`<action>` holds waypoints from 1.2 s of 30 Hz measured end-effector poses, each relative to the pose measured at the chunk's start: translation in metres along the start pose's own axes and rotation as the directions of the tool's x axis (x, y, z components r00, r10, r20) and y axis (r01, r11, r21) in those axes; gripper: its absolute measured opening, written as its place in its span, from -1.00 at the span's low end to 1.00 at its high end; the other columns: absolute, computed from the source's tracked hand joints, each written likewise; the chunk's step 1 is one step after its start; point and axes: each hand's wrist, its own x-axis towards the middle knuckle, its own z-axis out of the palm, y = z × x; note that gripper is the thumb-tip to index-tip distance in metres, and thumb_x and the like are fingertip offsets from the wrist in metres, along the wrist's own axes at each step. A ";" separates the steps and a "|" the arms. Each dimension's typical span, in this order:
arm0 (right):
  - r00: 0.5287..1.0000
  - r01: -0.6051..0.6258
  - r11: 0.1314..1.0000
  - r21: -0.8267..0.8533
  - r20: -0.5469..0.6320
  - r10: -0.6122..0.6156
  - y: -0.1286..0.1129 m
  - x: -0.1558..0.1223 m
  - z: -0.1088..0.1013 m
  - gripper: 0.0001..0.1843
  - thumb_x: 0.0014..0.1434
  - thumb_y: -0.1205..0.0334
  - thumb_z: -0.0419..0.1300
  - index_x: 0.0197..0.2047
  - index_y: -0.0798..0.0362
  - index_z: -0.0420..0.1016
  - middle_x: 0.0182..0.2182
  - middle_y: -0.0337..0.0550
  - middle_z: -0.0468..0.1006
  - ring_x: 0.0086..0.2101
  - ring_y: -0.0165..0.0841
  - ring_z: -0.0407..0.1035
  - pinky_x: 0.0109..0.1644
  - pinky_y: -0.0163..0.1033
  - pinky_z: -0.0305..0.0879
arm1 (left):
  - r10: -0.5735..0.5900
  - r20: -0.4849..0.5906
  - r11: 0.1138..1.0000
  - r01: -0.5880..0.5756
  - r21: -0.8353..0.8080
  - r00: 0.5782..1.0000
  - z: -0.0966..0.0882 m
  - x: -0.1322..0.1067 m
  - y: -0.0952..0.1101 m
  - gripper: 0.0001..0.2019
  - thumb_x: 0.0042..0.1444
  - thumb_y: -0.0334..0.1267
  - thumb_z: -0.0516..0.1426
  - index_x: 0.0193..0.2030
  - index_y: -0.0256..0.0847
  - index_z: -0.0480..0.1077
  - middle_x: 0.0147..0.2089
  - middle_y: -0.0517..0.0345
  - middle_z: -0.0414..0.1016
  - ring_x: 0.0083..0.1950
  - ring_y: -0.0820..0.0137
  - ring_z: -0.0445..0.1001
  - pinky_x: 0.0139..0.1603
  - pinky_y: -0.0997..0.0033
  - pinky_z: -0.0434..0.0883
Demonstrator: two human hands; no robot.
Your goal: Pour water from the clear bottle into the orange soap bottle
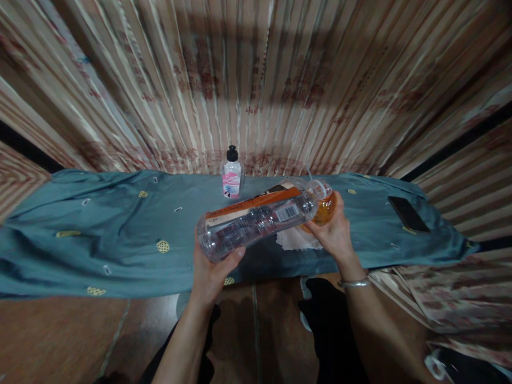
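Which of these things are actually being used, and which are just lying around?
In use: big bottle in left hand; orange cup in right hand.
Lying about: small bottle, phone.

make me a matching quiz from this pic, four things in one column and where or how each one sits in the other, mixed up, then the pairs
Things
1 big bottle
2 small bottle
3 phone
4 orange container

Places
a flat on the teal cloth, far right
b in the right hand
c upright at the back, by the curtain
d tilted on its side, base in the left hand

Pairs: 1-d, 2-c, 3-a, 4-b
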 end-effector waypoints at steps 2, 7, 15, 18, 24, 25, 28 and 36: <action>1.000 -0.006 1.000 0.000 0.000 0.006 0.000 0.000 0.000 0.23 0.06 -0.34 0.48 0.59 0.02 0.12 0.31 0.27 0.67 0.20 0.24 0.67 0.29 0.30 0.61 | 0.005 0.004 1.000 -0.005 0.004 1.000 0.000 0.000 0.001 -0.12 -0.16 -0.09 0.62 0.32 -0.19 0.48 0.24 -0.18 0.73 0.28 -0.10 0.71 0.42 -0.17 0.58; 1.000 0.014 1.000 -0.012 -0.006 -0.014 0.000 -0.001 0.000 0.20 0.08 -0.35 0.48 0.59 0.01 0.14 0.27 0.26 0.71 0.14 0.23 0.71 0.22 0.30 0.66 | 0.025 0.016 1.000 -0.025 0.000 1.000 0.000 0.000 0.001 -0.17 -0.13 -0.09 0.62 0.29 -0.17 0.50 0.23 -0.15 0.74 0.26 -0.08 0.73 0.39 -0.13 0.61; 1.000 0.009 0.999 -0.035 -0.007 -0.009 0.000 0.000 -0.001 0.22 0.07 -0.36 0.48 0.58 0.04 0.15 0.31 0.28 0.68 0.19 0.22 0.69 0.27 0.29 0.65 | 0.033 0.008 0.999 -0.034 0.007 0.999 -0.001 0.000 0.000 -0.17 -0.13 -0.10 0.62 0.29 -0.19 0.50 0.22 -0.15 0.73 0.26 -0.06 0.72 0.37 -0.11 0.62; 1.000 0.010 0.999 -0.044 -0.008 -0.011 0.000 -0.001 -0.001 0.22 0.06 -0.36 0.49 0.58 0.03 0.16 0.31 0.28 0.68 0.18 0.23 0.69 0.26 0.31 0.65 | 0.037 0.011 0.999 -0.037 -0.001 0.999 -0.001 -0.001 0.000 -0.18 -0.13 -0.09 0.63 0.28 -0.17 0.50 0.21 -0.13 0.73 0.26 -0.07 0.72 0.38 -0.11 0.62; 1.000 0.009 0.998 -0.054 -0.015 -0.010 0.000 -0.002 -0.001 0.22 0.07 -0.41 0.48 0.59 0.01 0.17 0.27 0.24 0.71 0.12 0.21 0.73 0.20 0.28 0.68 | 0.039 -0.002 0.999 -0.039 0.007 0.999 -0.004 0.000 -0.002 -0.16 -0.16 -0.05 0.64 0.26 -0.15 0.49 0.21 -0.13 0.72 0.22 -0.05 0.73 0.36 -0.14 0.62; 1.000 0.010 0.998 -0.055 -0.013 -0.011 -0.001 -0.002 -0.001 0.22 0.08 -0.42 0.48 0.59 0.01 0.17 0.27 0.24 0.71 0.12 0.21 0.73 0.21 0.28 0.68 | 0.033 -0.007 0.999 -0.033 0.010 0.999 -0.004 0.000 -0.003 -0.16 -0.16 -0.05 0.64 0.26 -0.15 0.49 0.22 -0.14 0.72 0.23 -0.05 0.73 0.37 -0.14 0.62; 1.000 0.017 0.998 -0.057 -0.009 -0.017 -0.001 -0.001 -0.001 0.22 0.08 -0.39 0.48 0.59 0.02 0.16 0.31 0.24 0.69 0.17 0.22 0.70 0.25 0.30 0.66 | 0.025 -0.006 1.000 -0.025 0.008 1.000 -0.005 0.000 -0.003 -0.17 -0.16 -0.07 0.64 0.25 -0.16 0.50 0.22 -0.13 0.72 0.24 -0.04 0.72 0.39 -0.12 0.60; 1.000 0.022 0.999 -0.047 0.008 -0.022 -0.001 -0.001 0.000 0.19 0.10 -0.31 0.48 0.60 -0.02 0.11 0.34 0.23 0.66 0.21 0.22 0.67 0.29 0.30 0.63 | 0.022 -0.005 1.000 -0.022 -0.008 1.000 -0.003 -0.001 0.001 -0.22 -0.17 -0.13 0.63 0.21 -0.18 0.52 0.20 -0.12 0.72 0.22 -0.02 0.72 0.36 -0.08 0.62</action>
